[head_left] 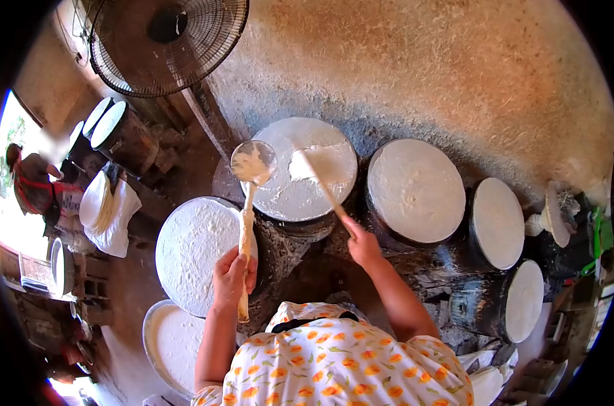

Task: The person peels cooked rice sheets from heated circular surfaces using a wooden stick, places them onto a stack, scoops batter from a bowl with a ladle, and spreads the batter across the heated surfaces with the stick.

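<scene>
Ahead of and between both hands' fingers is a wide white-topped drum (286,205); another pale-topped drum (416,191) stands ahead and right of the right fingers. The left hand's fingers (232,267) wrap a long ladle (247,227), its bowl over the wide drum's left edge. The right hand's fingers (355,234) grip a wooden stick (325,189), angled forward-left across that drum.

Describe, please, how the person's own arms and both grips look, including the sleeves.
White sleeves printed with orange flower shapes and green leaves leave both forearms uncovered. The left grip and right grip wear no gloves; no watch or bracelet is visible.
</scene>
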The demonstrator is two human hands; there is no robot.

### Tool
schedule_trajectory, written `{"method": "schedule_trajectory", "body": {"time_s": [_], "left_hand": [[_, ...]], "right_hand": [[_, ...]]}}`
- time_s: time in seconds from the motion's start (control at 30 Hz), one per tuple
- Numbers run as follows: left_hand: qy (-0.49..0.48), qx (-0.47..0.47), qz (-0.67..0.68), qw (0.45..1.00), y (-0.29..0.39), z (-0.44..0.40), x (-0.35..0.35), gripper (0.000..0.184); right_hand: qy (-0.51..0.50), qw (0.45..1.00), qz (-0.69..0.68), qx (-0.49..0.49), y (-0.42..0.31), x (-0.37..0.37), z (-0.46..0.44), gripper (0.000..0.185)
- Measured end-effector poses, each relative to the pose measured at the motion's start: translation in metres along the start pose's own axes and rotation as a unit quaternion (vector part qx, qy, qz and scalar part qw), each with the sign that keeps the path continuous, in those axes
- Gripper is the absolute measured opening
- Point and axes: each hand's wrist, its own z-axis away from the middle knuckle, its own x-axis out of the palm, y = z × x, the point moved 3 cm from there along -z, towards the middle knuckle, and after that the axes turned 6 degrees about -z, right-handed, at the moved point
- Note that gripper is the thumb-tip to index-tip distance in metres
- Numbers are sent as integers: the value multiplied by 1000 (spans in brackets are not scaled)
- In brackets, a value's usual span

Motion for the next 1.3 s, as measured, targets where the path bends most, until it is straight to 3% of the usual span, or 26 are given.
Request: {"method": "schedule_trajectory", "body": {"time_s": [0.03, 0.07, 0.1, 0.17, 0.2, 0.23, 0.37, 0.4, 0.5, 0.53, 0.57, 0.67, 0.77, 0.8, 0.9, 0.97, 1.07, 1.13, 1.23, 1.3], "left_hand": [[1, 0, 4, 1000, -1, 0, -4, 28], [0, 2, -1, 1000, -2, 1, -7, 28], [-1, 2, -7, 1000, -3, 3, -8, 29], [1, -3, -7, 1000, -6, 1, -5, 21], [1, -6, -10, 1000, -7, -1, -2, 17], [2, -8, -13, 1000, -6, -3, 2, 19], [2, -22, -42, 999, -9, -11, 4, 22], [4, -22, -43, 999, -9, -11, 2, 21], [-4, -22, -61, 998, -15, -14, -4, 19], [-4, -23, -60, 998, -17, -16, -3, 19], [-3, -28, -73, 997, -17, -20, -2, 18], [8, -38, -85, 996, -17, -29, 5, 16], [20, -37, -99, 994, -21, -42, 3, 15], [26, -32, -114, 993, -24, -48, 1, 15], [40, -9, -152, 988, -31, -70, -1, 15], [58, -11, -161, 985, -34, -82, 4, 14], [88, -29, -196, 976, -44, -92, 14, 15], [84, -51, -189, 977, -46, -84, 28, 15], [43, -95, -141, 984, -48, -62, 50, 18], [55, -136, -10, 989, -39, -48, 54, 15]], "right_hand": [[67, 996, -27, -61, 5, -11, 8, 64], [69, 996, -27, 41, 17, -15, 15, 63], [84, 996, -21, 31, 24, -10, 22, 62], [20, 999, -17, 29, 7, 16, 29, 63], [27, 997, -34, -58, 12, 36, 27, 63], [3, 1000, -14, -16, 2, 49, 19, 62], [-16, 999, 31, -37, 3, 46, -16, 62], [-34, 999, 6, 37, -19, 21, -17, 61], [55, 995, -4, 78, 3, -5, -39, 60], [57, 998, 1, 6, 4, -1, -46, 61], [57, 998, 2, 6, 7, 5, -52, 61], [-31, 998, -6, -55, -9, 26, -60, 59], [-101, 994, 38, -19, -27, 13, -35, 59], [-104, 992, -11, -70, -19, 7, -24, 61], [-136, 989, 8, -56, -23, -24, 12, 60], [-107, 994, 18, 4, -2, -36, 17, 60], [-21, 995, -91, 19, 29, -17, 20, 62], [0, 989, -146, -23, 27, 3, 26, 63], [-113, 973, -196, -41, 4, 41, 48, 60], [-146, 965, -217, 32, -9, 47, 54, 61]]}}
